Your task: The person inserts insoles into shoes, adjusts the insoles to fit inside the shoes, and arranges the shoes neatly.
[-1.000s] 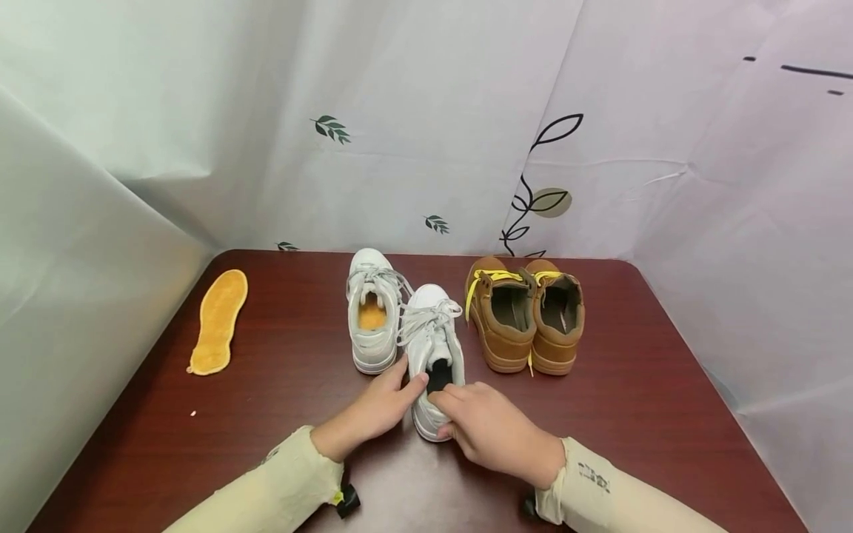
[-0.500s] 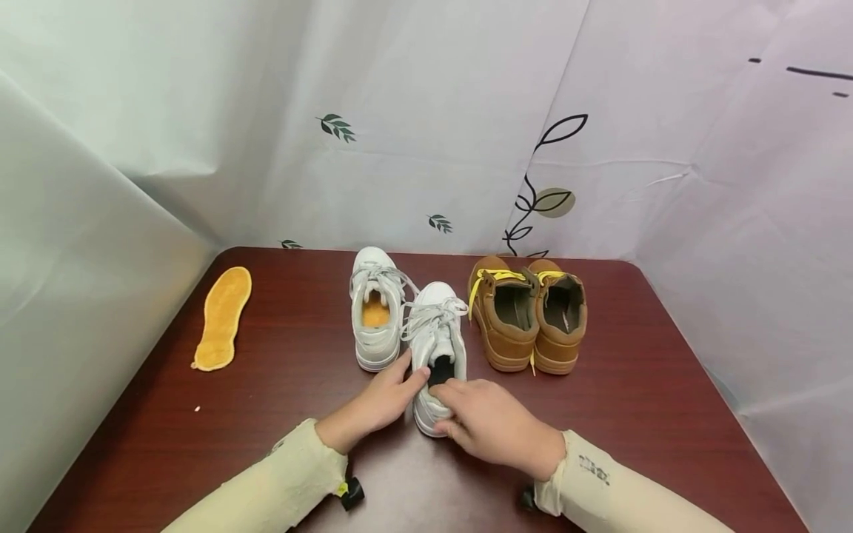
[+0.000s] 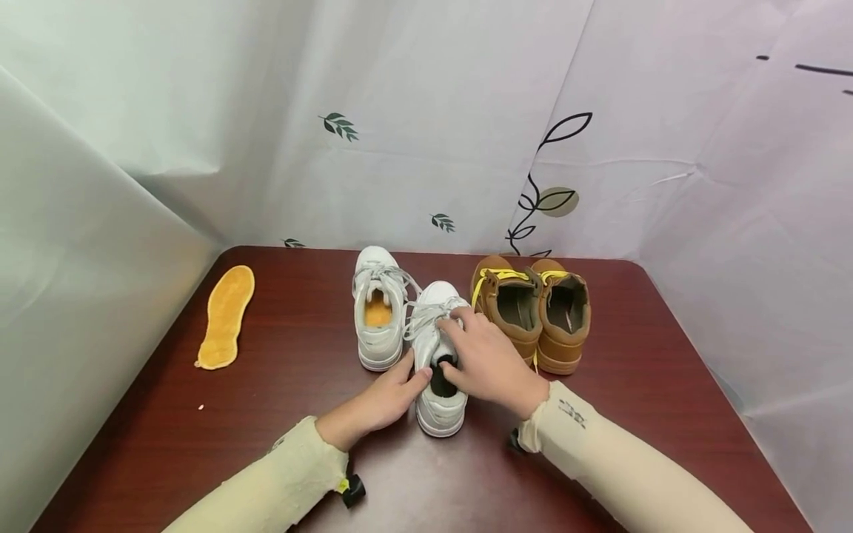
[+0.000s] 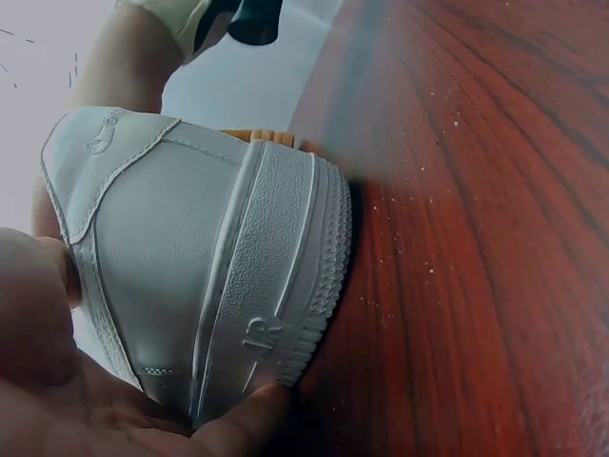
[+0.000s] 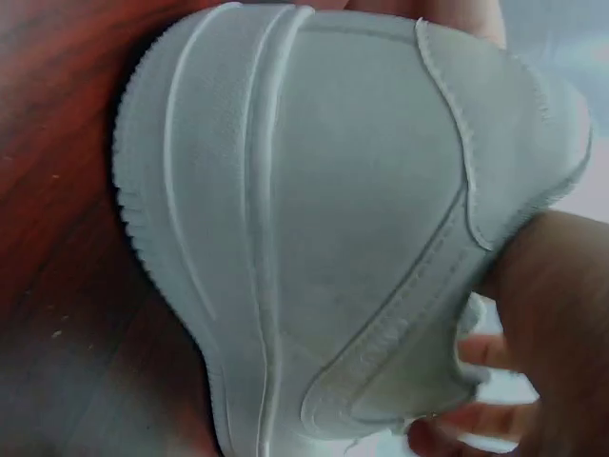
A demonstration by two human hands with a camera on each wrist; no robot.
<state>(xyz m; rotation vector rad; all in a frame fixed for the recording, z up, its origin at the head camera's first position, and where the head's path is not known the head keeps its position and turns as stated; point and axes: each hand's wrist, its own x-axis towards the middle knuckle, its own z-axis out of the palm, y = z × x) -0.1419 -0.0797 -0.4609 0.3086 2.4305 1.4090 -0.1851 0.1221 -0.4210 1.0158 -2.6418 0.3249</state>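
A white sneaker (image 3: 441, 414) with grey laces stands at the middle of the table, its toe pointing away and a dark interior showing. My left hand (image 3: 386, 392) grips its left side, thumb at the collar and fingers low along the outer wall in the left wrist view. Over the tongue and laces lies my right hand (image 3: 489, 359), its fingers bent and apart from the thumb, which dips by the shoe's opening. The other white sneaker (image 3: 380, 344), with a yellow insole (image 3: 377, 314) inside, stands just left. A loose yellow insole (image 3: 225, 318) lies far left.
A pair of brown shoes (image 3: 563, 348) with yellow laces stands side by side just beyond my right hand. A tiny white scrap (image 3: 201, 407) lies on the dark red table (image 3: 633, 414). White curtains (image 3: 400, 111) hang behind and at both sides.
My right hand has left the sneaker's heel and moved forward to its tongue and laces. The left hand keeps its hold on the side. The view has shifted slightly.
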